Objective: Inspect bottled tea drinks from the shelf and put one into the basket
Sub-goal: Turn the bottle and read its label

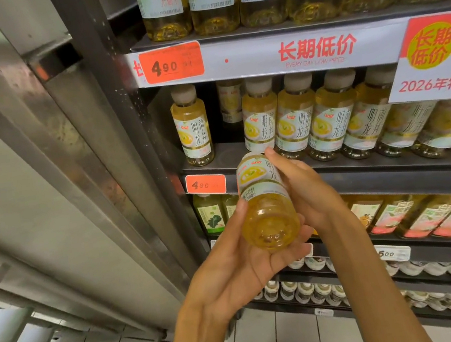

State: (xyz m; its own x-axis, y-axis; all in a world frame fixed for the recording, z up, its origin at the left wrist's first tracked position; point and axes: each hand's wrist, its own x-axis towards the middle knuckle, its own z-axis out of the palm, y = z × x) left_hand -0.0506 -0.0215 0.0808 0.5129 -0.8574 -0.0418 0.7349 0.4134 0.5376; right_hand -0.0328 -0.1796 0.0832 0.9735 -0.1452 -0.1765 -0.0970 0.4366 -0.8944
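The left hand (240, 261) cradles the tilted bottle (265, 203), the right hand (305, 188) pinching its label, and a loose hold could drop it.

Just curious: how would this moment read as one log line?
phase: inspecting | tea bottle: tilted, base toward camera | left hand: cradles base | right hand: grips side | basket: unseen

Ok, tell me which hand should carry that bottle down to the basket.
Left, probably. The left hand cradles the tea bottle from below, its base in the palm, thumb on the side. The right hand only steadies the label side from behind. No basket is in view.
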